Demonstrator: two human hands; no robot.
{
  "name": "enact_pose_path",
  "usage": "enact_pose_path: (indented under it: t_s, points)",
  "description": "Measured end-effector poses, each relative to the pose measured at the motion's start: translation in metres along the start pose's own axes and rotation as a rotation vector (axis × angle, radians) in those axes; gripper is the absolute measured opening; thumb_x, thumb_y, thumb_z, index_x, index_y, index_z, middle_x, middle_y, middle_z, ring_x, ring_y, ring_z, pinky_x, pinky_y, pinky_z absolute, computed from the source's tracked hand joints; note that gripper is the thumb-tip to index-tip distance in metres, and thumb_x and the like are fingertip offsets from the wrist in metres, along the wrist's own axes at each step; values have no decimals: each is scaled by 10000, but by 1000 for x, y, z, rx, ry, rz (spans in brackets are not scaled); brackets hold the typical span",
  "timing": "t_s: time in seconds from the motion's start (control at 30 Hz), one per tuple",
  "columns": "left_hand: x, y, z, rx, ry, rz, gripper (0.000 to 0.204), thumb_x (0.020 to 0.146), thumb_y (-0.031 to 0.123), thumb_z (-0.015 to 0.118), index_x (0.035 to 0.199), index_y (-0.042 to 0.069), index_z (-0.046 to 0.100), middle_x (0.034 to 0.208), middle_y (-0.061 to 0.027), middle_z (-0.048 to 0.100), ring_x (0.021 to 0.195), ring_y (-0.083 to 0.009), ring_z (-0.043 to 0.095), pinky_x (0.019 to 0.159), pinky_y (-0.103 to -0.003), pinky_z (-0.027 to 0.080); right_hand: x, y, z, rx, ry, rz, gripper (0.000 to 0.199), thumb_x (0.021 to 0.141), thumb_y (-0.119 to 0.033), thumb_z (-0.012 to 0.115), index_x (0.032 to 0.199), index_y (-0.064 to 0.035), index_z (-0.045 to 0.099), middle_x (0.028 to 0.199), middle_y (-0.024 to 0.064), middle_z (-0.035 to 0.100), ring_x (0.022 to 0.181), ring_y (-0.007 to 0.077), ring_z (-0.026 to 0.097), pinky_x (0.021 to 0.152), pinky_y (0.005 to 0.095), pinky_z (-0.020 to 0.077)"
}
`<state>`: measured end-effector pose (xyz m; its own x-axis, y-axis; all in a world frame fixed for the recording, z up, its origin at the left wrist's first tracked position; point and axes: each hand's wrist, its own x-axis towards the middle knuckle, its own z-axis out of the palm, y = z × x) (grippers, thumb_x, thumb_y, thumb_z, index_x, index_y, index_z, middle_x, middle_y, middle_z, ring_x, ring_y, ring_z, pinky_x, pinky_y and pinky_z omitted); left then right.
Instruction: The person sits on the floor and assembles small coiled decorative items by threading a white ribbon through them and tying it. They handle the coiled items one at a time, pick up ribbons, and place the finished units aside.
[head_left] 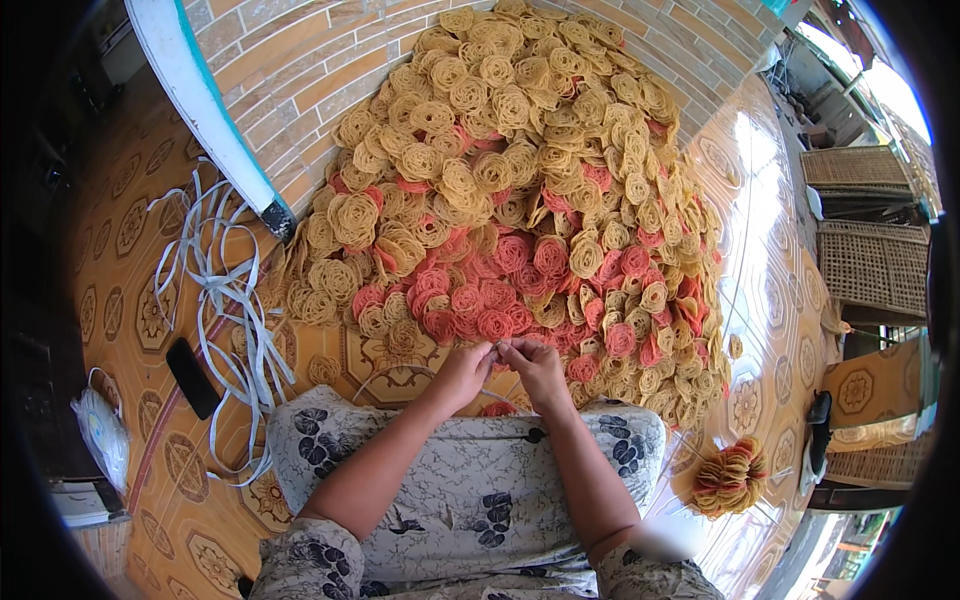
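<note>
- Left of the pile (520, 190) you see one tangle of pale ribbon strips (215, 300) and one black phone (192, 378); the woven discs in the pile are too many to count, tan and pink.
- Your left hand (462, 372) and right hand (535, 368) meet at the pile's near edge, fingertips pinched on something too small to tell.
- Right of the pile, one bundled stack of discs (728, 477) lies on open tiled floor (770, 290).
</note>
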<state>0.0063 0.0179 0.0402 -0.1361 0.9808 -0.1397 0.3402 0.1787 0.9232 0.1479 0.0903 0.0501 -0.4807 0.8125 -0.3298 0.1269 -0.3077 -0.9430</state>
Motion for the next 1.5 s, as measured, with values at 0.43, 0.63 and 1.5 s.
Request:
enact_pose_path:
  t_s: [0.43,0.63,1.5]
  points:
    - [4,-7,3,-75,43,7,171,995,160,521,975,9,598,669,-34,587,594,-118,529,567,-303,434,0,3,-1,16,18,-43,193,943,-155,643,975,35,652,857,47,668,773,94,594,719,238,467]
    - [7,2,-1,-157,199,62,148,960,155,597,1009,20,634,718,-19,617,618,-79,502,571,-268,417,3,6,-6,-126,-7,-7,206,951,-167,636,972,38,646,846,12,631,766,70,538,707,216,429]
    - [7,-3,-10,-202,80,-79,212,965,200,608,937,-5,651,738,10,603,649,-47,466,589,-244,409,-7,-10,6,-532,137,-349,197,896,-167,680,937,26,669,781,54,617,660,96,523,589,271,426]
